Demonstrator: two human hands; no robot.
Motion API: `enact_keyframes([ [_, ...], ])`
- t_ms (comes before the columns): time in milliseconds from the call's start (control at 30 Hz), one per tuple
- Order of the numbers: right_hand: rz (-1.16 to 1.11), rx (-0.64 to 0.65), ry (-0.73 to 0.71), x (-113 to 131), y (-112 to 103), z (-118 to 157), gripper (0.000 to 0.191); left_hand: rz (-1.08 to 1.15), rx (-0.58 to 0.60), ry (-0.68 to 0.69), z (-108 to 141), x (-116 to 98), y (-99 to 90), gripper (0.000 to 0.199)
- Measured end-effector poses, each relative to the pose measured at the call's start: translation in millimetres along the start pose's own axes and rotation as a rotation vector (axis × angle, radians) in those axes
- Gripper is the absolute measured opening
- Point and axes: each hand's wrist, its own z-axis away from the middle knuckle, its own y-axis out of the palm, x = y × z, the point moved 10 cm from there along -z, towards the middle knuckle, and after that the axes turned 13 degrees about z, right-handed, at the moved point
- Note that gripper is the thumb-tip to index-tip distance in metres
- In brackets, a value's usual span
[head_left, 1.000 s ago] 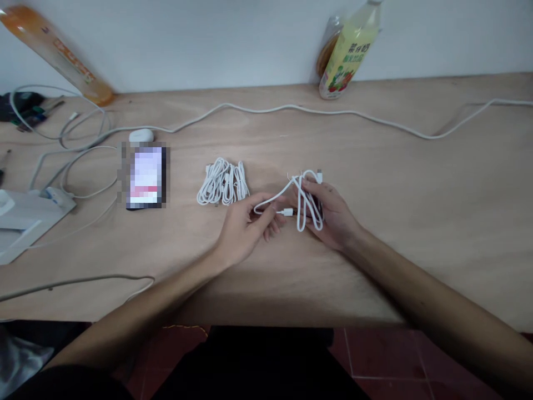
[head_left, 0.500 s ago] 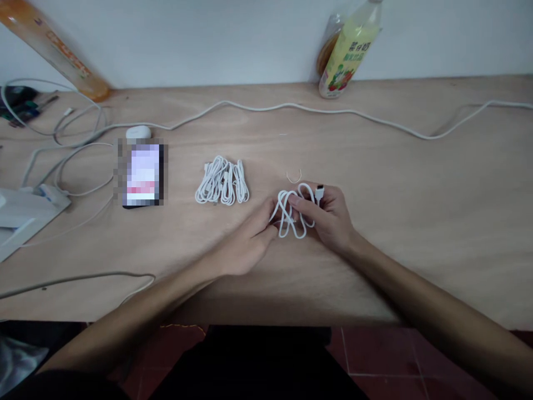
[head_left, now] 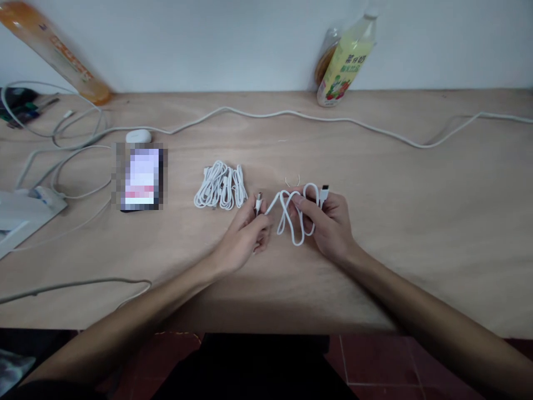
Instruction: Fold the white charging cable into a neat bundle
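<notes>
A white USB cable (head_left: 296, 240) is stretched between my hands in loose loops above the table. My right hand (head_left: 333, 222) is closed, pinching the loops under its thumb, and the cable's USB plug (head_left: 325, 193) sticks up beside the fingers. My left hand (head_left: 245, 233) is closed on the other end, with a small metal-tipped connector (head_left: 259, 201) pointing up from between thumb and fingers. Just beyond the right hand lies a short bent white twist tie (head_left: 298, 179), partly hidden by the fingers. Several coiled white cables (head_left: 220, 186) lie bundled left of the hands.
A phone (head_left: 141, 180) and a white earbud case (head_left: 139, 136) lie to the left. A long white cord (head_left: 283, 113) crosses the table behind. A yellow-labelled bottle (head_left: 347, 64) and an orange bottle (head_left: 62, 61) stand by the wall. A white box-like object (head_left: 29, 216) sits far left.
My left hand has moved left, away from the right hand, drawing out the cable end, whose connector now shows. My right hand keeps its hold on the loops. The view has shifted slightly.
</notes>
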Motion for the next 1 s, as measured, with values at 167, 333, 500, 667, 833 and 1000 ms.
enact_keyframes([
  [167,-0.09,-0.042,0.076,-11.1,-2.7,-3.1,0.033,0.036,0.008,0.073,-2.2,-5.3,0.7,0.024],
  [333,-0.246,-0.038,0.232,-19.8,2.1,-1.7,0.034,0.212,-0.01,0.21,0.6,-19.3,-1.0,0.026],
  [500,-0.335,0.02,0.357,-29.7,6.5,0.6,0.025,0.285,-0.05,0.264,3.8,-26.3,-4.7,0.018],
  [667,-0.436,0.115,0.409,-35.8,11.9,1.3,0.014,0.259,-0.109,0.265,1.9,-17.8,-14.7,0.028],
  [833,-0.459,0.144,0.426,-35.7,16.5,3.4,0.015,0.233,-0.049,0.251,-1.0,-14.1,-9.7,0.031],
  [1000,-0.433,0.14,0.358,-30.6,14.5,0.3,0.026,0.374,-0.003,0.165,-2.6,-14.8,0.6,0.029],
])
